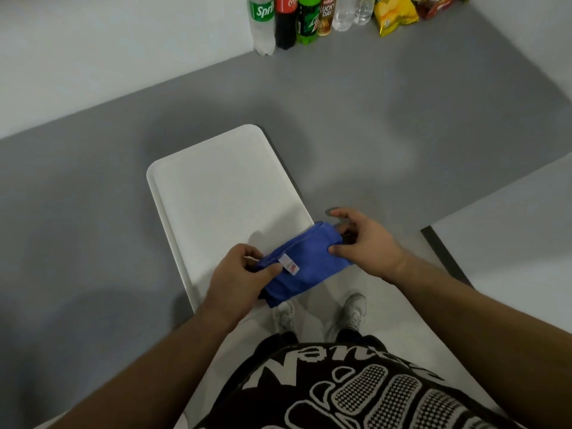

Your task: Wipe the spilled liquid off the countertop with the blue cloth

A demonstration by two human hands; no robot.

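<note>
1. Holding a folded blue microfibre cloth between both hands, a person stands at the near edge of a grey worktop, seen from the head camera. The cloth hangs over the near right corner of a flat white plastic tray; whether it touches the tray cannot be told.
2. The left hand pinches one end of the cloth beside its small white label, thumb on top. The right hand pinches the opposite end, thumb over the fold and fingers curled behind.
3. No spill shows plainly on the worktop. A row of plastic drink bottles and yellow snack bags stand at the far corner, well apart from the hands.
4. Likely risks: a cloth wiped while bundled this thick may push liquid about rather than soak it up. A sweep towards the near edge may send drips onto the floor by the white shoes. A spill this hard to see may be partly missed.
</note>
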